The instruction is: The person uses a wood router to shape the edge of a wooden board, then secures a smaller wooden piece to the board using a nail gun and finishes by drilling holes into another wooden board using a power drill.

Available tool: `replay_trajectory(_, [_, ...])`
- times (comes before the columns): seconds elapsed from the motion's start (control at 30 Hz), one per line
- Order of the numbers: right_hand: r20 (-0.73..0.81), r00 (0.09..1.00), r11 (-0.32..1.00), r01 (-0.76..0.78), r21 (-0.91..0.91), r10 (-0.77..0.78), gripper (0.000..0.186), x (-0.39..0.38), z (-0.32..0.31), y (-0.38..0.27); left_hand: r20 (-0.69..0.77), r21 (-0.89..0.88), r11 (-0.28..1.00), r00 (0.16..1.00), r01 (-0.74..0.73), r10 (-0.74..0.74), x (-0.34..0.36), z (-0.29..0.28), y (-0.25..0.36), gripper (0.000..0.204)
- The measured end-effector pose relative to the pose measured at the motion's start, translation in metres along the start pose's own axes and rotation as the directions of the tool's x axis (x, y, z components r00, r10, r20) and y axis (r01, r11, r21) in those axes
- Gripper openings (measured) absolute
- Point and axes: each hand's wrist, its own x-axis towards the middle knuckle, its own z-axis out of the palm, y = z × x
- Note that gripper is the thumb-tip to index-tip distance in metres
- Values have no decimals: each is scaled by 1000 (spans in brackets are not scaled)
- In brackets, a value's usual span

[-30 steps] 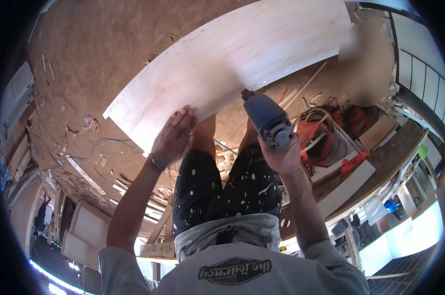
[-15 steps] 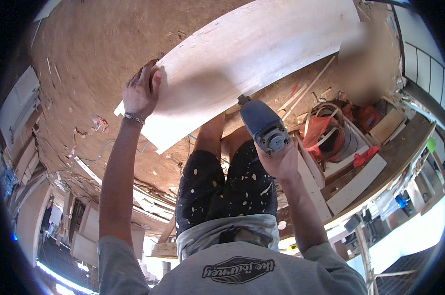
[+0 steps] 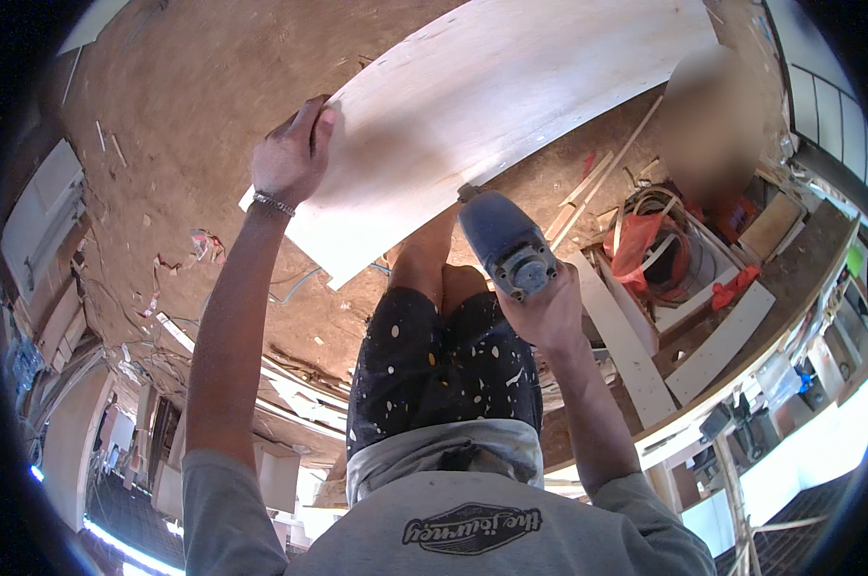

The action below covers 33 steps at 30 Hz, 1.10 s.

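Observation:
A long pale board (image 3: 491, 91) stretches from near my left hand toward the far right. My left hand (image 3: 295, 154) is closed on its left edge, thumb on the upper face and fingers curled over the side. My right hand (image 3: 549, 307) grips a blue pistol-grip power tool (image 3: 499, 230) with a dark nose. That nose is over or beside the board's near edge; I cannot tell if it touches. The tool's body hides most of its handle. My legs, in paint-spotted dark shorts (image 3: 439, 365), are below the board.
On the right, a wooden frame (image 3: 630, 355) holds coiled hose and orange-red plastic (image 3: 635, 252). Thin wood strips (image 3: 597, 182) lie near it. A blurred patch (image 3: 714, 125) covers something at the far right. Scraps and litter (image 3: 206, 245) dot the brown floor; boards (image 3: 45, 216) lean at the left.
My left hand and the board have shifted slightly away and to the right. The tool has barely moved in my right hand. The whole view has shifted a little.

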Motion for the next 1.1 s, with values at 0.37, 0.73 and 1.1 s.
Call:
replay_trajectory(0.37, [-66, 994, 994, 86, -62, -90, 56, -38, 48, -6, -24, 3, 1000, 1000, -20, 20, -4, 1, -9, 39])
replay_trajectory(0.73, [-15, 999, 999, -28, -16, 28, 29, -51, 72, -40, 42, 56, 998, 999, 8, -10, -4, -1, -13, 40])
replay_trajectory(1.1, [-25, 1000, 994, 5, -111, -7, 23, -63, 101, -56, 191, -153, 988, 982, 25, 5, -3, -19, -12, 45])
